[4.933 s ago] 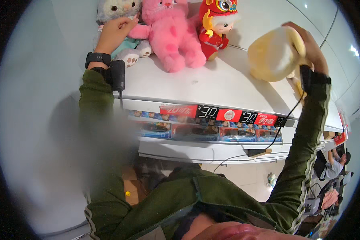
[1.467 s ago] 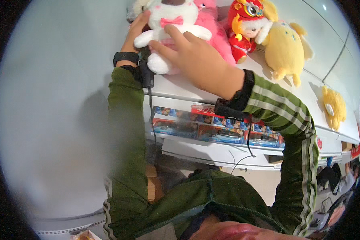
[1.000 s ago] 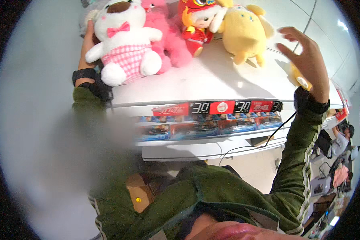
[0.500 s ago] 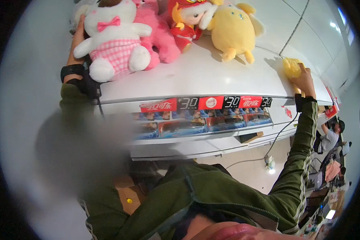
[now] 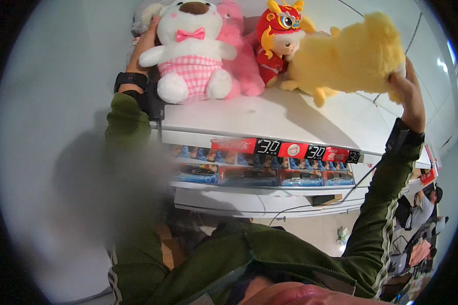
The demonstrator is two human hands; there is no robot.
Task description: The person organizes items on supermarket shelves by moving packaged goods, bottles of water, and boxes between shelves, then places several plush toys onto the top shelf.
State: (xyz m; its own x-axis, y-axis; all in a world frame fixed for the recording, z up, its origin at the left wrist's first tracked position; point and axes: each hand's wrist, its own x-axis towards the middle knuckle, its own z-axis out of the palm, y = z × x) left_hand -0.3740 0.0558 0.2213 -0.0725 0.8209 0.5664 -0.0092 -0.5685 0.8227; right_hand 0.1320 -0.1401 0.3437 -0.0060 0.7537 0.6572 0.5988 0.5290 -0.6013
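Over a white shelf point(image 5: 229, 118), the right hand point(image 5: 411, 94) curls its fingers point(image 5: 399, 80) round a fluffy yellow plush toy point(image 5: 374, 48) at right, facing and long axis unclear; the left hand point(image 5: 144, 48), fingers unreadable, adjoins an upright, near-facing white plush bear point(image 5: 192, 53).

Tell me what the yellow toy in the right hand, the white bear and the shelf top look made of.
Yellow toy: probably long-pile plush, matte; its outline is fuzzy.
White bear: likely short-pile plush, matte, softly rounded; its checked shorts look like fabric.
Shelf top: smooth, white, evenly flat; painted metal or laminate, I can't tell.
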